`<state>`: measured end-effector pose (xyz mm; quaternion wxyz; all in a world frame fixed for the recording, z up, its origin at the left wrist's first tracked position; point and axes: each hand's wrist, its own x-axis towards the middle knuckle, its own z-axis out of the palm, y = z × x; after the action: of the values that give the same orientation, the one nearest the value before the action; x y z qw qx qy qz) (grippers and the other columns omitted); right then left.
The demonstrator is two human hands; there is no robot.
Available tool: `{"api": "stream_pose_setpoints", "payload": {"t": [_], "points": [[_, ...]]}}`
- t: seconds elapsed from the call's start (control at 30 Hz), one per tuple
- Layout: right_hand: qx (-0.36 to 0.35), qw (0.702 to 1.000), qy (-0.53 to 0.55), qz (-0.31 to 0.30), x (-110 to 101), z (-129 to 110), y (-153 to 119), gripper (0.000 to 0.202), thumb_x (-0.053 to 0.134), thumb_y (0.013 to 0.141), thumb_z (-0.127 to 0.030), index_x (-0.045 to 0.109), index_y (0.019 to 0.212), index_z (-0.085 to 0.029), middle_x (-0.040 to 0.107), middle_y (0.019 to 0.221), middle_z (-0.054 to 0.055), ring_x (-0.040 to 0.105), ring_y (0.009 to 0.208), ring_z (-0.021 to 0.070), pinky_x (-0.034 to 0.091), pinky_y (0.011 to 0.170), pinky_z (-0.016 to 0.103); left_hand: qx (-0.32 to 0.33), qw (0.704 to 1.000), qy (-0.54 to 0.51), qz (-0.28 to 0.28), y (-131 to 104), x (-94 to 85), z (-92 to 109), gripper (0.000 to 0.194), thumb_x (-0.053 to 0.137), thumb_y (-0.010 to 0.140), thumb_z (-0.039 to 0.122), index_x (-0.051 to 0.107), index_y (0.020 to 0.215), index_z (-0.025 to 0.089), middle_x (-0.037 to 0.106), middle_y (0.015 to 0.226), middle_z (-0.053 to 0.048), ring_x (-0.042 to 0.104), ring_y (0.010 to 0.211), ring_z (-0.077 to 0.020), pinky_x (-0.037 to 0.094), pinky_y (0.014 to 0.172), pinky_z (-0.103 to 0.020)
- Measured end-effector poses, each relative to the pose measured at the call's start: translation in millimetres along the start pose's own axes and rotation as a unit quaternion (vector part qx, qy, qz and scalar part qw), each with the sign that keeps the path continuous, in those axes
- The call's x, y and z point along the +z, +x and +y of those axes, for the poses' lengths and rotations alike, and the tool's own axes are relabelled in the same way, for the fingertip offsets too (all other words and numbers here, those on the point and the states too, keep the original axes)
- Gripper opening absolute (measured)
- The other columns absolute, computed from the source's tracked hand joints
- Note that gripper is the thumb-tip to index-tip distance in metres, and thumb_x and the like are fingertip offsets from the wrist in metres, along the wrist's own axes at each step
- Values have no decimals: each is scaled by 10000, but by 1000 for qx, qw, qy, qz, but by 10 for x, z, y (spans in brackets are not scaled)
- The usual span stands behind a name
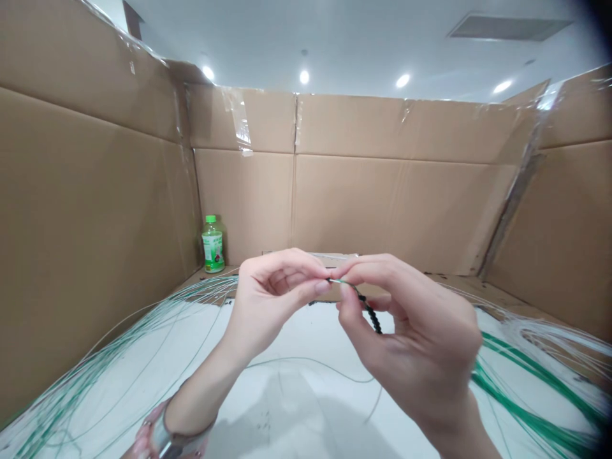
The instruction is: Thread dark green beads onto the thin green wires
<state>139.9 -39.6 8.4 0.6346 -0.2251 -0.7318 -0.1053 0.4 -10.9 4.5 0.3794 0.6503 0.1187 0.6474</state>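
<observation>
Near the middle of the view, my left hand (277, 293) pinches a small dark bead at the end of a thin wire between thumb and forefinger. Close beside it on the right, my right hand (411, 319) pinches the thin green and white wire (337, 281). A string of small black beads (373, 317) hangs from that wire below my right fingertips, partly hidden by the hand. The fingertips of both hands are a small gap apart, with the wire running between them.
Long green and white wires (119, 350) lie along the left of the white surface (287, 408). Green bundles (530, 408) and white wires (554, 335) lie at the right. A green-capped bottle (213, 245) stands in the back left corner. Cardboard walls (382, 185) surround the area.
</observation>
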Motion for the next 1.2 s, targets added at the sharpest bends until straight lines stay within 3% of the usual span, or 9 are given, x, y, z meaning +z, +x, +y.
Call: {"api": "stream_pose_setpoints", "payload": {"t": [0.2,0.6,1.2], "points": [[11,1000,1,3,3,3,-2,183,548,731,-1,600,770,-172,646,740,7,606,659,91,550,506,153,-4,1000,16,17,-11,0,-17,122,729,679,76,715,698,196,705,704,1,667,642,-102,560,539,-148],[38,999,26,19,38,-1,-43,239,596,703,22,598,809,-192,652,774,-6,609,705,99,531,493,171,1,999,-33,16,-17,-36,-83,127,717,712,111,721,734,235,713,746,30,677,704,-96,568,629,-154],[5,999,-5,31,48,0,-33,227,603,724,-6,622,808,-216,653,750,-8,615,667,109,554,501,158,16,999,-44,-20,1,-50,-108,153,697,736,88,720,777,234,725,779,42,683,737,-72,577,675,-125]]}}
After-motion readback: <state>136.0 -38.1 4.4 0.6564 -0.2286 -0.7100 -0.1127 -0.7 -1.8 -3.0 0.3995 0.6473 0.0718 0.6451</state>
